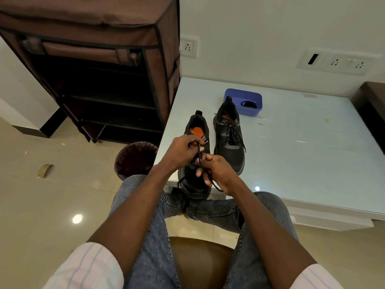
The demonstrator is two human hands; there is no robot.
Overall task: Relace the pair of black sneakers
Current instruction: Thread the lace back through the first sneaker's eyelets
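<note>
You sit at the white tabletop (291, 130) with the pair of black sneakers in front of you, working on the nearer sneaker (195, 142), which stands at the tabletop's near left corner with its toe toward you. Your left hand (183, 151) pinches one run of the black lace (200, 155) above the sneaker's throat, fingers curled round it, while your right hand (218, 170) grips the lace lower down, over the toe end, fingers curled too. The lace runs taut between both hands, likely so the slack is drawn out before the next eyelet. A loose end hangs off the sneaker's toe, past the tabletop's edge. Its orange insole shows, the upper eyelets apparently not yet threaded.

The second sneaker (230, 138) stands just to the right of the first, laces crossed up its front with ends trailing loose, so it looks the further along of the two. Beyond its heel sits a blue tub (245, 95) with a dark coil inside, perhaps a spare lace. Left of the first sneaker, on the floor, stand a dark bin (135, 157) and an open brown shoe rack (100, 80).
</note>
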